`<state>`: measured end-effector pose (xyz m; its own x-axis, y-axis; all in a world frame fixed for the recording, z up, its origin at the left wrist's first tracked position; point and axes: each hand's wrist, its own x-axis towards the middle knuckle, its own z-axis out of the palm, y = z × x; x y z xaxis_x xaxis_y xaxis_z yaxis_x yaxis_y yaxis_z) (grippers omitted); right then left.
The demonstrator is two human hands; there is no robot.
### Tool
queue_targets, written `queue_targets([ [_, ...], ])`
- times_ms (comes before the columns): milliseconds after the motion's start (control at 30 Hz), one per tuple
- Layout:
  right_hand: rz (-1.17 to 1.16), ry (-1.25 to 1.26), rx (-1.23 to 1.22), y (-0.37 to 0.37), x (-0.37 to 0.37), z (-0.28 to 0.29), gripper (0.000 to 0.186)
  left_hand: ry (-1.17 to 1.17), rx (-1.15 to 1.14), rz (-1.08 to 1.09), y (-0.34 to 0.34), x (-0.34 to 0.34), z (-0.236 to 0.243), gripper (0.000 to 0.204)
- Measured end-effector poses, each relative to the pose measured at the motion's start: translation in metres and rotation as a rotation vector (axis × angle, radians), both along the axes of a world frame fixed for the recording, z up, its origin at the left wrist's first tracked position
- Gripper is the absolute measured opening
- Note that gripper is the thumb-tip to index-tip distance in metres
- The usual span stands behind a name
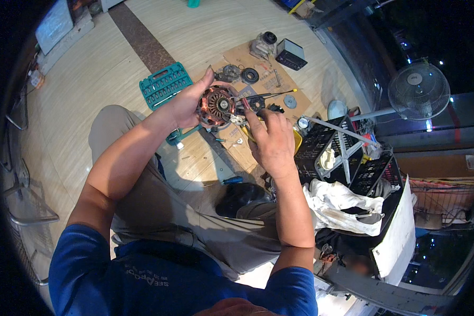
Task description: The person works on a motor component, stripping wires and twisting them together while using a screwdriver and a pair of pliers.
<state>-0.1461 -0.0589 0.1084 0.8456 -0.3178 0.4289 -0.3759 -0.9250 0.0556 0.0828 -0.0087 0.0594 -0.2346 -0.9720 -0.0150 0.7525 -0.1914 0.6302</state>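
My left hand (188, 105) is closed around the edge of a round alternator part (216, 105) with copper windings and a finned centre, its thumb pointing up and away. The part is held above the cardboard, its copper side facing me. Just right of it, my right hand (274, 139) is closed on what looks like a pair of pliers (238, 120) with yellow handles. The metal jaws lie close to the part's lower right edge; whether they touch it I cannot tell. Part of the handles is hidden under the fingers.
Cardboard (295, 84) on the floor carries a black pulley-like ring (249, 76), a metal disc (289, 101), and a metal housing (262, 46). A teal socket set (164, 85) lies left. Black crates (332, 142), a white cloth (347, 205) and a fan (418, 92) stand right.
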Motion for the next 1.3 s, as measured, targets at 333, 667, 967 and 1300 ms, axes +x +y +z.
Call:
queue_targets([
  [333, -0.066, 0.023, 0.061, 0.009, 0.002, 0.002, 0.069, -0.106, -0.010, 0.073, -0.002, 0.000, -0.009, 0.065],
  [667, -0.099, 0.048, 0.053, 0.017, 0.006, -0.003, 0.060, -0.129, 0.036, 0.105, 0.000, 0.002, -0.012, 0.066],
  [967, -0.087, 0.025, -0.021, 0.019, 0.003, -0.005, 0.048, -0.124, -0.034, 0.092, 0.000, 0.000, -0.007, 0.067],
  [1300, -0.113, -0.152, 0.411, 0.018, 0.004, -0.024, 0.056, -0.094, -0.173, 0.129, 0.000, -0.004, -0.010, 0.064],
])
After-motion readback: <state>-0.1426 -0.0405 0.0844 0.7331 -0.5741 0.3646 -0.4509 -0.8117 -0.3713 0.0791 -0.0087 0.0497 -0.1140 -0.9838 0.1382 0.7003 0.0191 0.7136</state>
